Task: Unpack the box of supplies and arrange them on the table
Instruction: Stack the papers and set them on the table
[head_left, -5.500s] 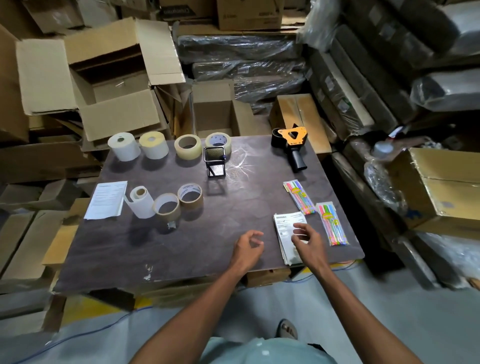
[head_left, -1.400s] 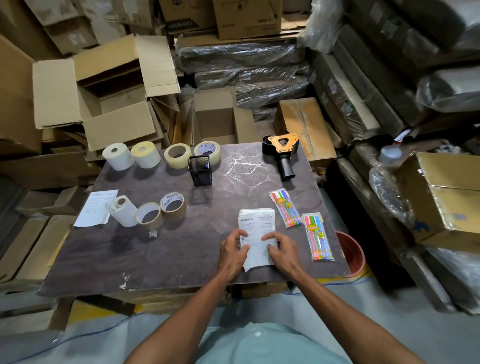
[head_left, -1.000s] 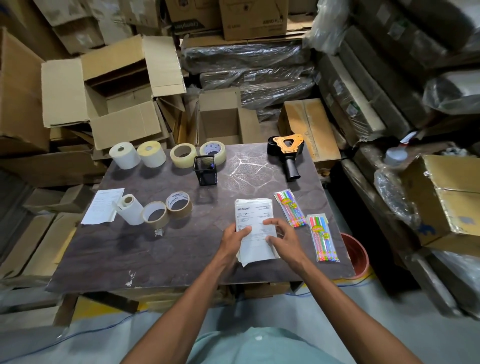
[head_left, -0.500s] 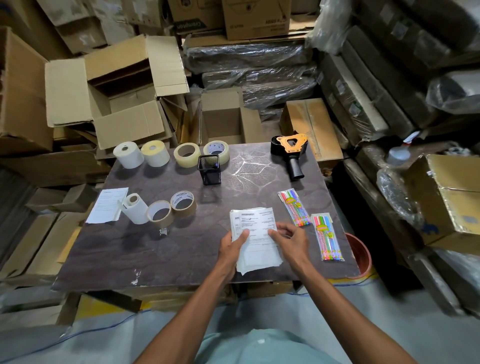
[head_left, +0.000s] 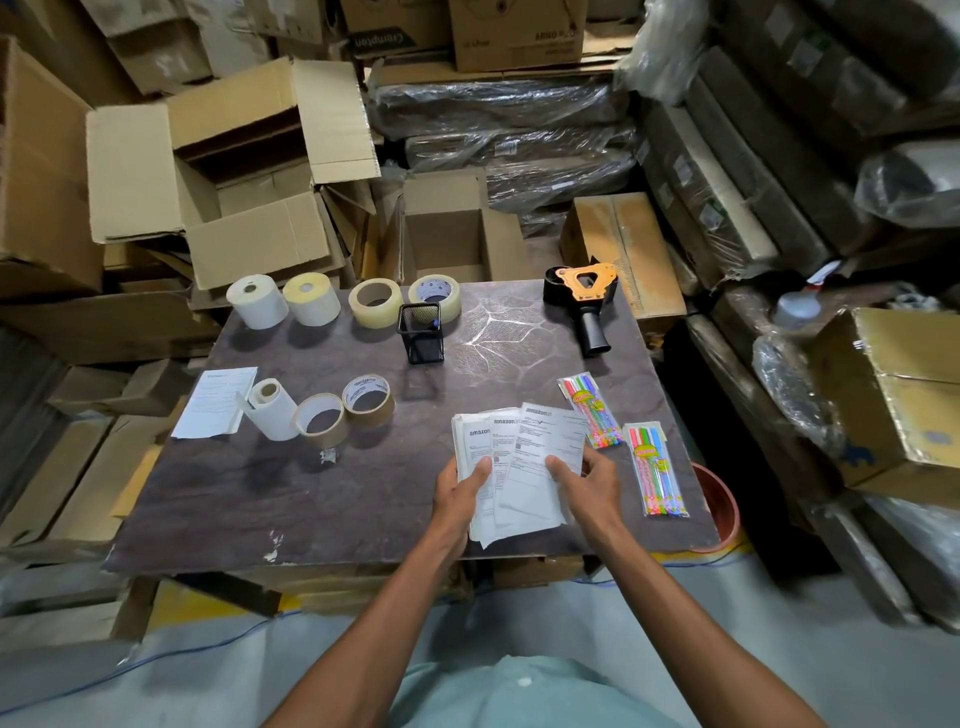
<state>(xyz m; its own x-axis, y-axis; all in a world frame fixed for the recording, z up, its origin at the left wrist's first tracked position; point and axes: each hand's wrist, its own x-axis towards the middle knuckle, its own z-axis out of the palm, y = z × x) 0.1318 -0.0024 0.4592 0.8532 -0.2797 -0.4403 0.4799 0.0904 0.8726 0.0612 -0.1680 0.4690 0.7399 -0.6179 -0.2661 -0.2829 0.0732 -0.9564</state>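
A stack of white printed paper slips is fanned out near the front of the dark table. My left hand grips the stack's left edge, thumb on top. My right hand holds the right edge, thumb pressing the top slip. Two packs of coloured pens lie to the right. An orange and black tape dispenser sits at the back right. A black mesh pen holder stands mid-back.
Label rolls and tape rolls line the back edge. A paper roll, two brown tape rolls and a sheet lie at left. Open cardboard boxes crowd behind; an orange pot stands on the floor at right.
The camera has shifted between frames. The stack moved from the right edge toward the front centre, both hands took hold of it, and the slips are now fanned apart.
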